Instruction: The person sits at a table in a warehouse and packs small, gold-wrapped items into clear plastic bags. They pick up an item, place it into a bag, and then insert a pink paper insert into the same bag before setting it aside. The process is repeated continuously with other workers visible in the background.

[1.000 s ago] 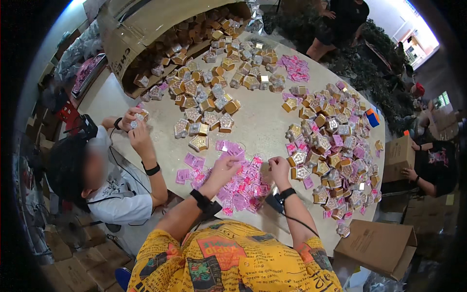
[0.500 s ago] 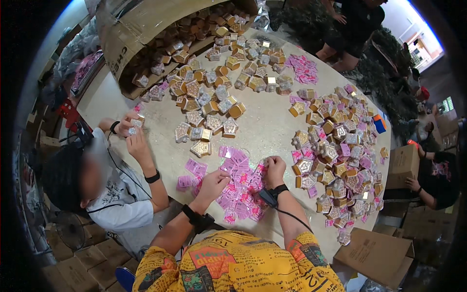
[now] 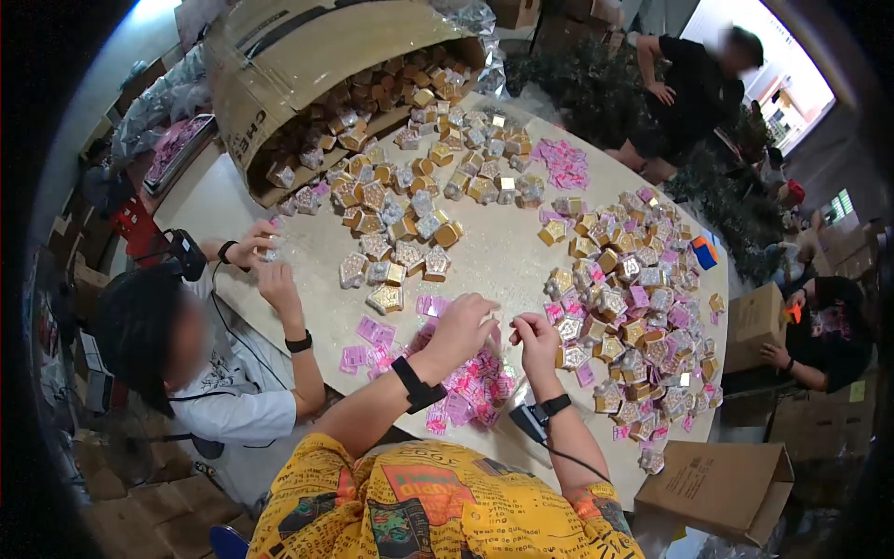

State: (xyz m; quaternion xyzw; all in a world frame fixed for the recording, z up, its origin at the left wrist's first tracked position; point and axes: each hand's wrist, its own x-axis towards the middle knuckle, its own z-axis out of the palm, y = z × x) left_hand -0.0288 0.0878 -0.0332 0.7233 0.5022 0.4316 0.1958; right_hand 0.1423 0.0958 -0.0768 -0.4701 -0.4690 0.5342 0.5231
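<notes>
My left hand (image 3: pixel 463 328) reaches over a pile of small pink printed tags (image 3: pixel 480 387), its thumb and fingers pinched together at the right. Close beside it, my right hand (image 3: pixel 535 337) is also closed in a pinch, a small gap from the left fingertips. Whatever the fingers hold is too small to make out. Just beyond the left hand sits a bagged, gold, house-shaped ornament (image 3: pixel 385 298), at the near end of a cluster of similar gold and clear-wrapped ornaments (image 3: pixel 407 253). To the right spreads a large heap of such ornaments with pink tags among them (image 3: pixel 610 303).
A big cardboard box (image 3: pixel 279 98) lies on its side at the far left, spilling ornaments. More pink tags (image 3: pixel 562 165) lie at the far edge. At left, a co-worker's hands (image 3: pixel 270 265) handle an ornament. An open carton (image 3: pixel 712 489) stands near right; an orange-and-blue object (image 3: pixel 704 252) lies beyond the heap.
Both hands have lifted off the tag pile and moved closer together, the left going right and away from me. My view has shifted slightly. The person at the far right now shows more fully.
</notes>
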